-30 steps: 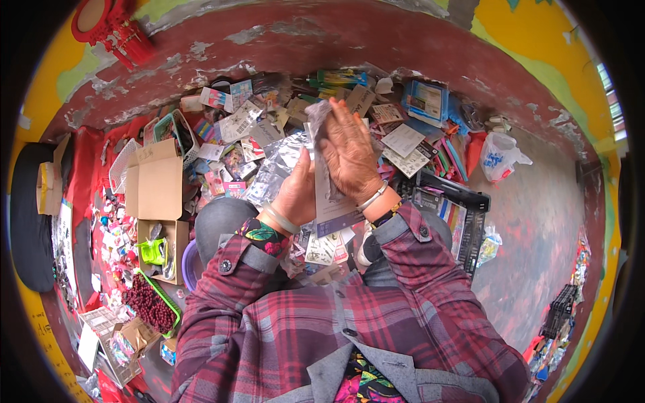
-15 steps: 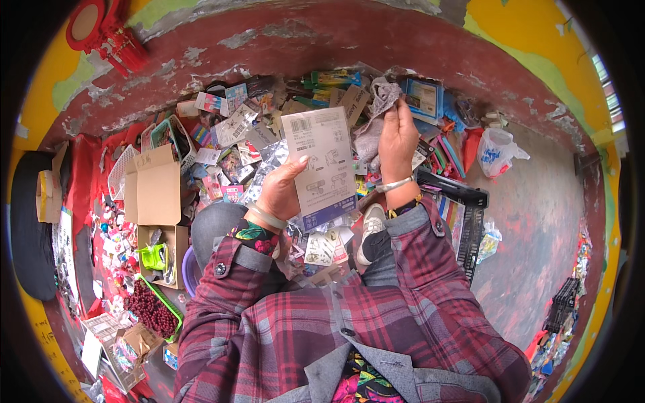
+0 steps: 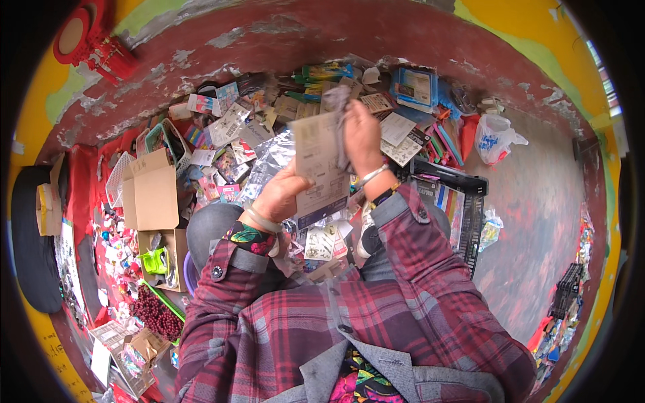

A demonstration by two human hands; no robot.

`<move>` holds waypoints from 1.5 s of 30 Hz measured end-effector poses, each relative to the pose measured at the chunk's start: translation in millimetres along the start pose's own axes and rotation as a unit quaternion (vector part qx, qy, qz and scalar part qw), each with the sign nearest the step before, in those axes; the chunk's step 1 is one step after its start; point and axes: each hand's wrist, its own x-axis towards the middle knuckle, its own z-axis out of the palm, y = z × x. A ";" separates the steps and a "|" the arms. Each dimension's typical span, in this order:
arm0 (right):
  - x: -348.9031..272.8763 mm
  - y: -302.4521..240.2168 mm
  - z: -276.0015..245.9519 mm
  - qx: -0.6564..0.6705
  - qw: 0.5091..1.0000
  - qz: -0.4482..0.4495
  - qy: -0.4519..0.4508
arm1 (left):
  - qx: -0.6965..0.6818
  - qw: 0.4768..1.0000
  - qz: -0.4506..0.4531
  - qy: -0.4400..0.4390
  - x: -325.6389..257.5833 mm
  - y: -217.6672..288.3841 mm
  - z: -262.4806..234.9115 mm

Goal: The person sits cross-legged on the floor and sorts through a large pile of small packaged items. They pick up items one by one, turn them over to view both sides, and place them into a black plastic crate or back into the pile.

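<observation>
My left hand (image 3: 281, 192) grips the left edge of a flat white printed package (image 3: 316, 178) with line drawings and a purple band along its bottom. The thumb lies across its face. In my right hand (image 3: 363, 141) is a grey-purple cloth (image 3: 337, 101), bunched and pressed against the right side of the package. Motion blurs this cloth and the upper part of the package. The right fingertips are partly hidden behind the hand. Below the package, white sheets with drawings (image 3: 321, 243) lie between my knees.
Ahead, a heap of packaged small goods lies along the red wall. An open cardboard box (image 3: 153, 195) stands left, near a green tray of dark red beads (image 3: 156, 312). On my right are a black plastic crate (image 3: 474, 221) and a white plastic bag (image 3: 496, 140).
My right hand has moved left and brought the cloth from beside the package onto its right side. The package has turned slightly, still in my left hand.
</observation>
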 end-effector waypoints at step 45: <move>20.6 23.9 -22.8 0.516 0.748 0.379 -0.177 | -0.154 0.960 0.192 0.137 -5.9 37.4 -31.7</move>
